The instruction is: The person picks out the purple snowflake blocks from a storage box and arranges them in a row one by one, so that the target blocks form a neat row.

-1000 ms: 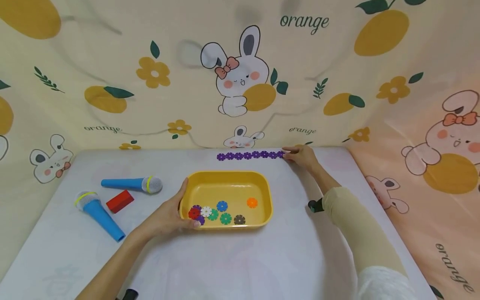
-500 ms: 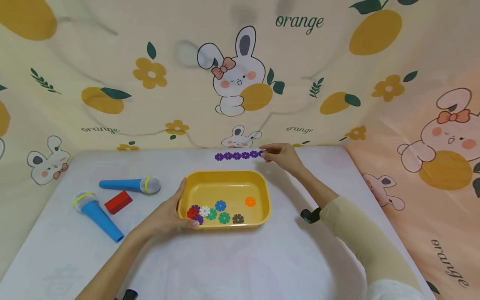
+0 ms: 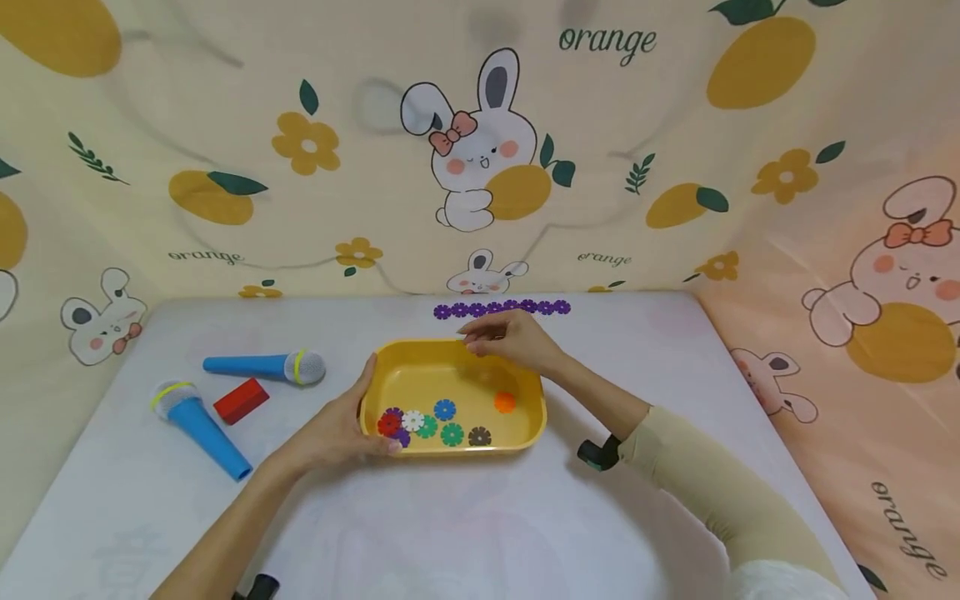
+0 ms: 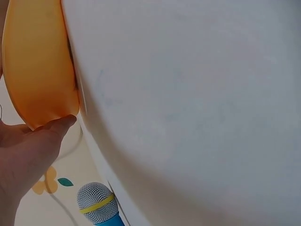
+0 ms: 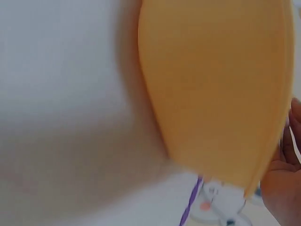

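My left hand point(image 3: 330, 433) grips the left end of a yellow tray point(image 3: 427, 375), its thumb at the near left corner. Inside lie several notched plastic snowflake discs: red point(image 3: 389, 424), white point(image 3: 412, 421), blue point(image 3: 445, 409), green point(image 3: 452, 434), brown point(image 3: 480, 436) and orange point(image 3: 505, 402), with purple at the left. Over the tray's far right part hovers my right hand point(image 3: 517, 340), fingers loosely bent, with nothing visible in them. A chain of joined purple snowflake discs point(image 3: 551, 307) lies behind the tray, partly covered by that hand.
To the left lie two blue toy microphones point(image 3: 247, 367) point(image 3: 206, 435) with a red block point(image 3: 241, 402) between them. The white tabletop point(image 3: 465, 525) ends at a printed cloth backdrop point(image 3: 337, 208) behind.
My right hand has left the right end of the purple chain and moved left and nearer, over the tray. The left hand's grip on the tray is unchanged.
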Tool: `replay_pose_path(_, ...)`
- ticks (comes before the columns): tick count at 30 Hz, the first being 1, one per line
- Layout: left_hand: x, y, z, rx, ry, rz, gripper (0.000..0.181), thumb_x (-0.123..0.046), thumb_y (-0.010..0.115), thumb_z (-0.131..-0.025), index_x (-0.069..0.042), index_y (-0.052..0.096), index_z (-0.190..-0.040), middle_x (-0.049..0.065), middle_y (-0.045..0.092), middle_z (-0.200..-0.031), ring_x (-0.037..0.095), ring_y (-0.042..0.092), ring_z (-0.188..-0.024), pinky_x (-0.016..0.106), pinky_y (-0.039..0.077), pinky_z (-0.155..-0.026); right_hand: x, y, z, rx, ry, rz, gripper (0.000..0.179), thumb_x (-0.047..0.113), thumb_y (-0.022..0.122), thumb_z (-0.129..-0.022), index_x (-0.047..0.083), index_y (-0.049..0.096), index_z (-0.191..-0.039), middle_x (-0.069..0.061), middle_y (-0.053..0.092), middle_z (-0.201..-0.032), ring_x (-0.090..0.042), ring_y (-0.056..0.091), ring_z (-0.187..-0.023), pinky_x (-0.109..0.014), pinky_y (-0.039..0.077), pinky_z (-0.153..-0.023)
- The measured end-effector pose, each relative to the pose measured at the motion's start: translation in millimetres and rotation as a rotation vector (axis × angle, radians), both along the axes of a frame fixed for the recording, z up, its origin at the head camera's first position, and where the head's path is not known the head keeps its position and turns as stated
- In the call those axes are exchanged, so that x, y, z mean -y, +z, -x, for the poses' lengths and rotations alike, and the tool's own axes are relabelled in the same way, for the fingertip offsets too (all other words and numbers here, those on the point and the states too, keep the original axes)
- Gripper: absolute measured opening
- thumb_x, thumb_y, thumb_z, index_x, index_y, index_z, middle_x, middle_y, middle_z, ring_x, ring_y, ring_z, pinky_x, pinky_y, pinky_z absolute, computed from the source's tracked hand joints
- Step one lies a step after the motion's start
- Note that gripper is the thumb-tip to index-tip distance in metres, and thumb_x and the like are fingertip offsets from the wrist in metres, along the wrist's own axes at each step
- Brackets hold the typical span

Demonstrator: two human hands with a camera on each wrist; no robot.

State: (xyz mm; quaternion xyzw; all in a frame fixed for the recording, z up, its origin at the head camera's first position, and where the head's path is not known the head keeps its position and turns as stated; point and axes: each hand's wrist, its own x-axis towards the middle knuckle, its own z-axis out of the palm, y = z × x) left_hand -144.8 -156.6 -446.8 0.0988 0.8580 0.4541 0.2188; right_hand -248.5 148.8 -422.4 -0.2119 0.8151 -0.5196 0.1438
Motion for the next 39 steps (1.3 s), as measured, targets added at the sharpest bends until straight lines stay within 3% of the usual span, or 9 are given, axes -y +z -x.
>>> replay_pose_path(6, 2.4, -1.0, 1.6, -0.009, -0.035, -0.022, 0.135, -0.038, 0.090, -0.072, -0.019, -0.011, -0.159, 0.018, 0.018, -0.163, 0.041, 0.031, -0.142, 0.057, 0.028, -0.115, 29.0, -9.6, -14.0, 0.022, 0.149, 0.007, 0.026, 0.008, 0.073, -0.090, -0.002, 0.072, -0.114, -0.011, 0.075, -0.103, -0.016, 0.072, -0.092, -0.028, 0.059, -0.081)
replay_pose_path(11, 2.3, -2.8, 1.9, -0.025, -0.047, -0.033, 0.136, -0.038, 0.090, -0.072, -0.017, -0.012, -0.159, 0.019, 0.020, -0.162, 0.039, 0.036, -0.138, 0.055, 0.031, -0.114, 48.6, -19.3, -25.6, 0.031, 0.265, -0.023, 0.025, 0.005, 0.073, -0.090, -0.001, 0.073, -0.114, -0.012, 0.075, -0.104, -0.015, 0.071, -0.089, -0.027, 0.058, -0.081)
replay_pose_path(19, 1.9, -1.9, 1.4, -0.035, -0.044, -0.011, 0.136, -0.040, 0.090, -0.071, -0.015, -0.011, -0.159, 0.021, 0.021, -0.162, 0.040, 0.036, -0.139, 0.056, 0.031, -0.114, 72.5, -33.0, -42.2, -0.001, 0.412, -0.120, 0.023, 0.008, 0.078, -0.086, 0.009, 0.077, -0.109, 0.002, 0.076, -0.096, -0.009, 0.066, -0.077, -0.025, 0.058, -0.074)
replay_pose_path(23, 2.8, -1.3, 0.7, -0.026, -0.045, -0.020, 0.134, -0.040, 0.089, -0.073, -0.017, -0.012, -0.159, 0.021, 0.021, -0.162, 0.041, 0.036, -0.140, 0.057, 0.031, -0.114, 79.9, -39.0, -46.2, -0.038, 0.455, -0.161, 0.023, 0.009, 0.079, -0.085, 0.012, 0.078, -0.108, 0.006, 0.075, -0.096, -0.006, 0.060, -0.074, -0.022, 0.057, -0.072)
replay_pose_path(30, 2.2, -0.2, -0.1, -0.021, -0.046, -0.034, 0.132, -0.037, 0.088, -0.075, -0.018, -0.012, -0.159, 0.020, 0.018, -0.163, 0.041, 0.035, -0.140, 0.057, 0.030, -0.114, 84.6, -40.6, -51.6, -0.082, 0.446, -0.189, 0.025, 0.009, 0.080, -0.084, 0.011, 0.078, -0.108, 0.007, 0.074, -0.098, -0.003, 0.061, -0.078, -0.018, 0.056, -0.075)
replay_pose_path(32, 1.8, -0.1, -0.4, -0.013, -0.045, -0.033, 0.133, -0.038, 0.088, -0.074, -0.018, -0.013, -0.159, 0.020, 0.018, -0.163, 0.041, 0.035, -0.139, 0.057, 0.031, -0.114, 85.4, -41.4, -53.0, -0.116, 0.468, -0.208, 0.025, 0.010, 0.081, -0.083, 0.011, 0.078, -0.107, 0.007, 0.074, -0.098, -0.004, 0.061, -0.079, -0.016, 0.054, -0.075)
replay_pose_path(39, 1.7, -1.0, -1.5, -0.011, -0.042, -0.035, 0.132, -0.038, 0.087, -0.075, -0.021, -0.013, -0.159, 0.019, 0.013, -0.164, 0.043, 0.028, -0.144, 0.057, 0.029, -0.114, 89.7, -45.6, -54.6, -0.355, 0.581, -0.294, 0.025, 0.019, 0.081, -0.085, 0.012, 0.077, -0.108, 0.005, 0.069, -0.098, -0.003, 0.057, -0.085, -0.008, 0.047, -0.079)
